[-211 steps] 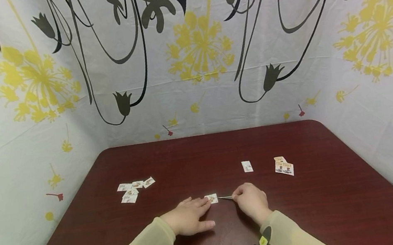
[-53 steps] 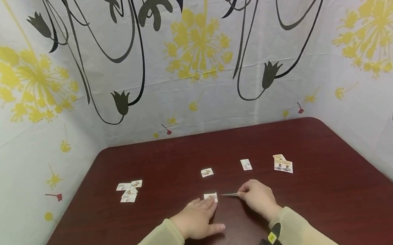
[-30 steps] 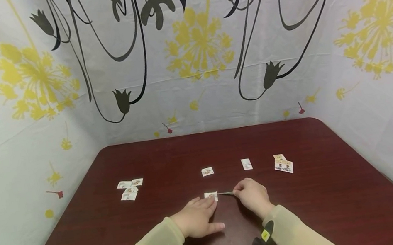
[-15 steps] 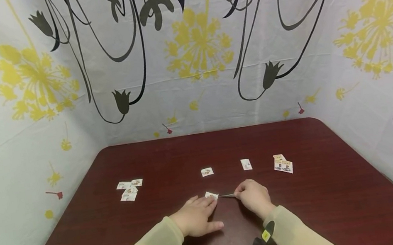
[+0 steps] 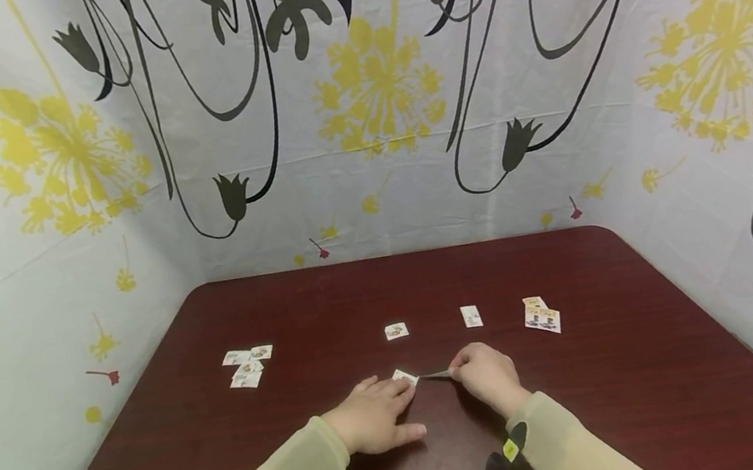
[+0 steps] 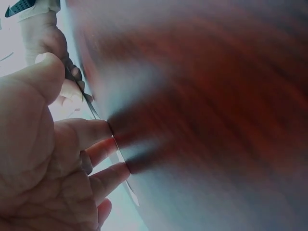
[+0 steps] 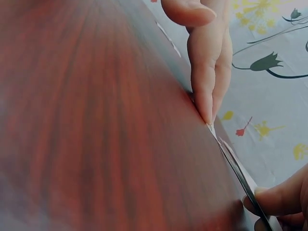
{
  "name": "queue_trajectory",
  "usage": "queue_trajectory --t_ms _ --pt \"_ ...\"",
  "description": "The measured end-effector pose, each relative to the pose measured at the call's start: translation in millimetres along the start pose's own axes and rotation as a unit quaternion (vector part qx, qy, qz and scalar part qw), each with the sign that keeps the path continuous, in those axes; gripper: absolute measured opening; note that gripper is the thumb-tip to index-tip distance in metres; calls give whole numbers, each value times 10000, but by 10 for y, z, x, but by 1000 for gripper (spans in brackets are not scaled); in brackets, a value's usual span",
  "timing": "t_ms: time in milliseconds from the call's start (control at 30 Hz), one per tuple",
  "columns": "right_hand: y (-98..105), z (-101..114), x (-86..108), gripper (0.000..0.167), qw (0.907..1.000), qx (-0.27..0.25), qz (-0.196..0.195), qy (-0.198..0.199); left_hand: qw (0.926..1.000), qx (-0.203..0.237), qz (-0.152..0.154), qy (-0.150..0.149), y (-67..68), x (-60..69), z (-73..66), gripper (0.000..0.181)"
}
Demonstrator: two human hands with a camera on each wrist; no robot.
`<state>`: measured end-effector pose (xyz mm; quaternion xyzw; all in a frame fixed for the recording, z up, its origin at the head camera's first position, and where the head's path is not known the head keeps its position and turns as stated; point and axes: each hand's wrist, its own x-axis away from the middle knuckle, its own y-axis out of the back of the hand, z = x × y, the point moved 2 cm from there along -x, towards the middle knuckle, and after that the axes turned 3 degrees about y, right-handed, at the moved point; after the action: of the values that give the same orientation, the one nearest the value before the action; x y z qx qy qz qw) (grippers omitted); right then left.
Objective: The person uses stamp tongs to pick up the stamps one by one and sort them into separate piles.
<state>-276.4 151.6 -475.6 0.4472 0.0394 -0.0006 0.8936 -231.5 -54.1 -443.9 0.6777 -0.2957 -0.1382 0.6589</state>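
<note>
A small printed white card lies at the centre of the dark red table, partly under the fingertips of the left hand, whose fingers are straight. Just right of it, the right hand pinches thin metal tweezers between thumb and fingers. Their tips meet the card's right edge. In the left wrist view the left hand rests its fingertips by the table surface. The right wrist view shows the tweezers reaching from the right hand to the card beneath the left fingertips.
Several overlapping white cards lie on the table's left side. One card sits behind the hands and another farther right. A cluster of orange-printed cards lies at the right. Patterned cloth surrounds the table.
The card under the left fingers has turned from straight to slanted. Compared with the oldest view, a card has left the left group, and a single card lies behind the hands.
</note>
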Motion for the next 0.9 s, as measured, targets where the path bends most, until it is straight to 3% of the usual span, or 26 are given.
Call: queue_trajectory --t_ms 400,900 --pt "-75 84 -196 12 9994 -91 330 -7 9999 -118 -87 34 -21 -2 -11 72" --pt "-71 61 -188 13 9996 -82 279 63 9999 -93 -29 -69 -17 7 38 72"
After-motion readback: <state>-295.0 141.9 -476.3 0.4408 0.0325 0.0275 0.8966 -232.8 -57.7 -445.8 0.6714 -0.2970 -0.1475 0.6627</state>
